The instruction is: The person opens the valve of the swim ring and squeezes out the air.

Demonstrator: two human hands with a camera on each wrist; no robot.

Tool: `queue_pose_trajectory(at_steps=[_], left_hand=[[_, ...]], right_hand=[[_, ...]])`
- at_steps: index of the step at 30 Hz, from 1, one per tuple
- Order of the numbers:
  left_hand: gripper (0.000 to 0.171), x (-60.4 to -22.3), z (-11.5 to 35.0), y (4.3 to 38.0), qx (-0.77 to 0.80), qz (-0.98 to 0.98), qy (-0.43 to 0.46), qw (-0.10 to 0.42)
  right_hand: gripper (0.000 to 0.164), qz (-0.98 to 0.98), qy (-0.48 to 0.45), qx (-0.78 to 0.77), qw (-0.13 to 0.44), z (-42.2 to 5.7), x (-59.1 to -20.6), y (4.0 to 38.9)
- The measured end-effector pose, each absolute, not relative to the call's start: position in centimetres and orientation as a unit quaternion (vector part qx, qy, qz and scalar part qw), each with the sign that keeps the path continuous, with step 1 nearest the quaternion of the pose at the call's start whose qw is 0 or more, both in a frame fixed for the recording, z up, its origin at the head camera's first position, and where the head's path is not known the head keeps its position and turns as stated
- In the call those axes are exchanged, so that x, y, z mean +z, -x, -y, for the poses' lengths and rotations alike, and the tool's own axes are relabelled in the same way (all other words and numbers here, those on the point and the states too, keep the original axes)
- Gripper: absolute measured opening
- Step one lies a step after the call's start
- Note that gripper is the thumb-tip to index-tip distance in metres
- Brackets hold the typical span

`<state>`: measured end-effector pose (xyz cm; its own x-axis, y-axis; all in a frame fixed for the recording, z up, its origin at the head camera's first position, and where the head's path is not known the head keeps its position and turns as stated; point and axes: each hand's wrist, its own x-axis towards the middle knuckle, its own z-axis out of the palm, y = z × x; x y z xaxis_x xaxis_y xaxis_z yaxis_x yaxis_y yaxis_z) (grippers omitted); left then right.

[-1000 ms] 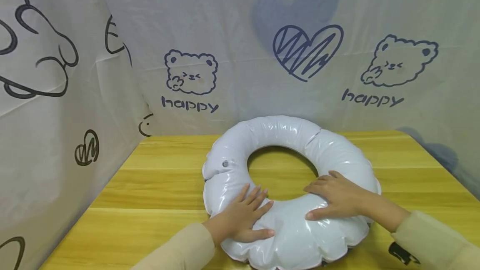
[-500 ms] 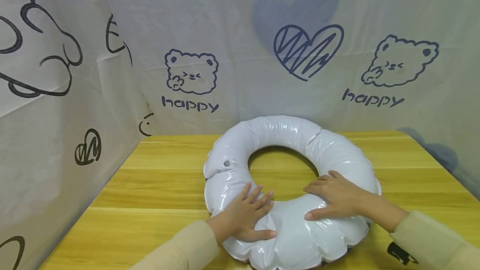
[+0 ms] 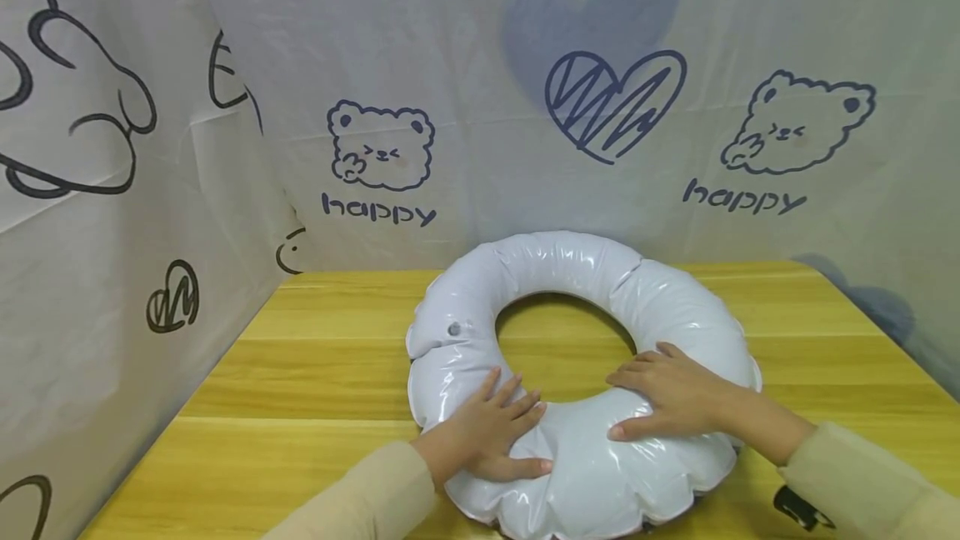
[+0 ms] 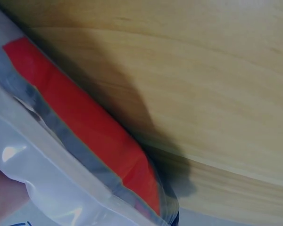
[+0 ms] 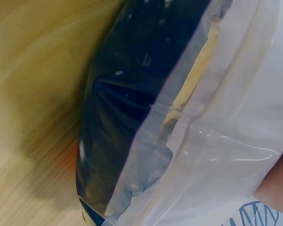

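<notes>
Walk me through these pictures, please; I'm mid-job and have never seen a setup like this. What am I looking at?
There is no machine here: a person works with bare hands. The widest picture comes from a camera on the head, looking forward and down. The other two come from cameras on the wrists: the left one shows a red patch on the ring's side, the right one a dark blue patch.

On the table lies a white inflated ring. The left hand and right hand rest on its near part, with the left fingers spread. Neither hand is lifting it. Behind hangs a printed cloth.
</notes>
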<state>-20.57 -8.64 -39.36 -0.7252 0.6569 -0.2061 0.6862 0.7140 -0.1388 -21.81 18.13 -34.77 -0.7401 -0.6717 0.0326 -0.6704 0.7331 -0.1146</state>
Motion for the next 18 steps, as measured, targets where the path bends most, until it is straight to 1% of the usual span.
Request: queue_pose_trajectory(at_steps=[10,18], left_hand=[[0.080,-38.8,7.7,20.6,-0.134,-0.923,-0.349,0.093],[0.082,-38.6,7.1,20.0,-0.174,-0.922,-0.335,0.087]], right_hand=[[0.070,-0.930,0.363,-0.051,-0.007,-18.1,-35.2,21.8],[0.072,-0.931,0.361,-0.046,-0.007,-17.9,-35.7,21.7]])
